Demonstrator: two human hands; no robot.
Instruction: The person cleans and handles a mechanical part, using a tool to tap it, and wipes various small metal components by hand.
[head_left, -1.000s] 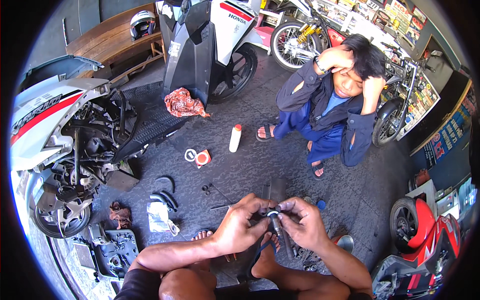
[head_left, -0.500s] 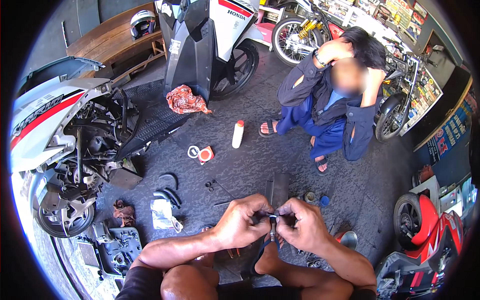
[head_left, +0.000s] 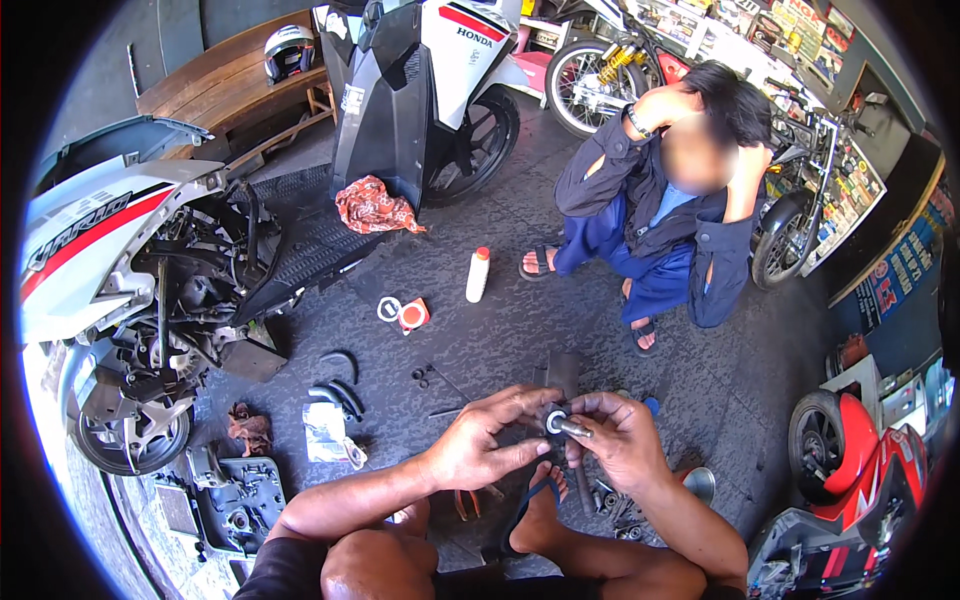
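Between my hands is a small metal shaft with a round dark collar and a pale ring (head_left: 556, 422) around its base. Its silver end points right and slightly toward me. My left hand (head_left: 478, 442) is at the collar's left side, index finger above and thumb below. My right hand (head_left: 626, 442) pinches the part from the right, fingers curled around it. Some of the part is hidden by the fingers. Beyond the hands lies a dark block (head_left: 563, 368) on the floor, and a dark rod (head_left: 585, 495) shows below them.
A person (head_left: 640, 225) squats ahead at the right. A partly dismantled scooter (head_left: 160, 300) stands left. On the floor are a white bottle (head_left: 478, 276), black curved hoses (head_left: 340, 396), a rag (head_left: 249, 428), an engine cover (head_left: 245, 495) and several small metal parts (head_left: 620, 510). A red scooter (head_left: 860, 480) is right.
The part has turned, so its round collar and silver end now face me; before, it pointed down. My left fingers have spread wider around it, and my right hand has shifted slightly right.
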